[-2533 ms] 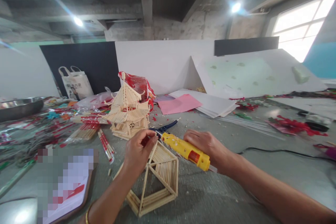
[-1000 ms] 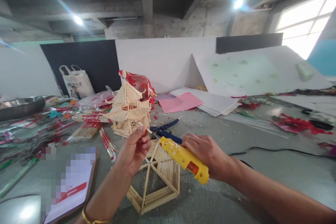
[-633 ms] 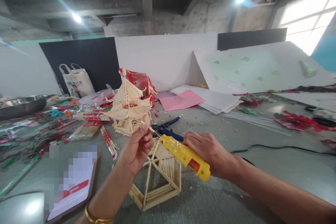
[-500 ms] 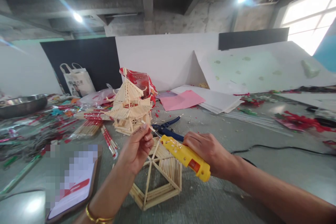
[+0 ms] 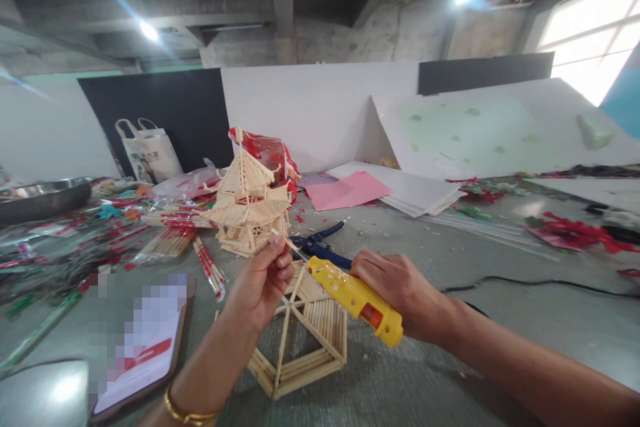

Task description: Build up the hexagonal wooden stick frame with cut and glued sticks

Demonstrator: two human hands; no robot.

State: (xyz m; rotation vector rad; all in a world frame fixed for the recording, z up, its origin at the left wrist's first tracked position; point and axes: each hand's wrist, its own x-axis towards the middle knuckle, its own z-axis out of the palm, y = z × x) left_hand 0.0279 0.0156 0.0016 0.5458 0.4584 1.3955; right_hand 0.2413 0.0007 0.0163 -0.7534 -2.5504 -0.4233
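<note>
Left hand (image 5: pixel 260 283) pinches stick (image 5: pixel 285 242) beside glue gun (image 5: pixel 355 297), over the frame (image 5: pixel 310 340) ridge.

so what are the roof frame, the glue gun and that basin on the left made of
Roof frame: thin pale sticks, probably wood or bamboo, raw and matt, laid side by side. The stick in the left hand looks alike. Glue gun in the right hand: smooth yellow plastic, slightly glossy, with pale specks. Basin: metal, likely steel, judging by its grey reflective rim.
</note>
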